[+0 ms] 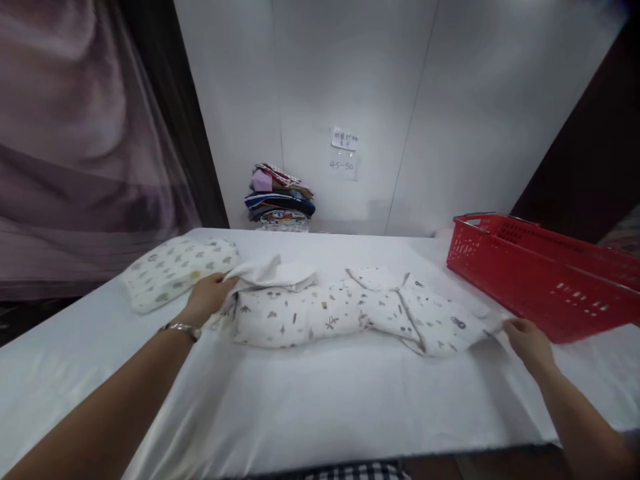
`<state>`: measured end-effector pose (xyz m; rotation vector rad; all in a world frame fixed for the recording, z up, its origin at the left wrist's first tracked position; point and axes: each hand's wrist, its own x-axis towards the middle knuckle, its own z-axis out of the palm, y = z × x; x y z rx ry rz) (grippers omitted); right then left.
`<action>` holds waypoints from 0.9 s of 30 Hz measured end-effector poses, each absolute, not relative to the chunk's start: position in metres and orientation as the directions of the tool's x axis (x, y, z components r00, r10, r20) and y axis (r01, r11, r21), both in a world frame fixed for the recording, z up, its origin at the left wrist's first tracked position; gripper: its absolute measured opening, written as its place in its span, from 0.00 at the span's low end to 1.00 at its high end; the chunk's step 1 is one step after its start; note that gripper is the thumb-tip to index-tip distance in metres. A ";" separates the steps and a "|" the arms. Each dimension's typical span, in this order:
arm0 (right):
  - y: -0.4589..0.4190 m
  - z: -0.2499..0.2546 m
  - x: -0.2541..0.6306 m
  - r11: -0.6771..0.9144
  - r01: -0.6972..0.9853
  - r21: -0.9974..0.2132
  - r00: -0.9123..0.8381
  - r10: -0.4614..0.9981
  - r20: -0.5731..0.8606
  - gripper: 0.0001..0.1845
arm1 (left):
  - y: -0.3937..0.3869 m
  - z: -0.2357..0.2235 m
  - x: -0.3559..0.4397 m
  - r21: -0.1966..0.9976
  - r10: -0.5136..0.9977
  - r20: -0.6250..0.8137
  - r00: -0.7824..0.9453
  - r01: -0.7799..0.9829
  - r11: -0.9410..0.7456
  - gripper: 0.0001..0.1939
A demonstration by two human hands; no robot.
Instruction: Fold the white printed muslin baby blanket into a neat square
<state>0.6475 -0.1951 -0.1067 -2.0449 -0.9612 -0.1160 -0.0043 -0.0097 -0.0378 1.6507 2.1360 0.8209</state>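
A white garment (310,317) with small grey and tan prints lies stretched sideways across the white table, partly folded and rumpled. My left hand (209,297) pinches its left end, where some plain white cloth bunches up. At the far right end, my right hand (531,343) has its fingers closed on a corner, held slightly off the tabletop. Just beyond my left hand rests a folded white cloth (175,277) with grey heart-like prints; the hand overlaps its edge in view, and I cannot tell whether they touch.
On the right of the table (350,400) stands a red plastic basket (525,280) with metal handles. A stack of folded clothes (281,197) sits at the back against the grey wall, beside paper labels (344,153). A pinkish curtain (75,147) hangs at left.
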 end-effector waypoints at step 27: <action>0.015 0.031 0.574 0.100 0.503 -0.859 0.477 0.796 0.372 0.17 | 0.055 -0.089 0.167 0.489 0.879 0.005 0.477 0.766 -0.419 0.21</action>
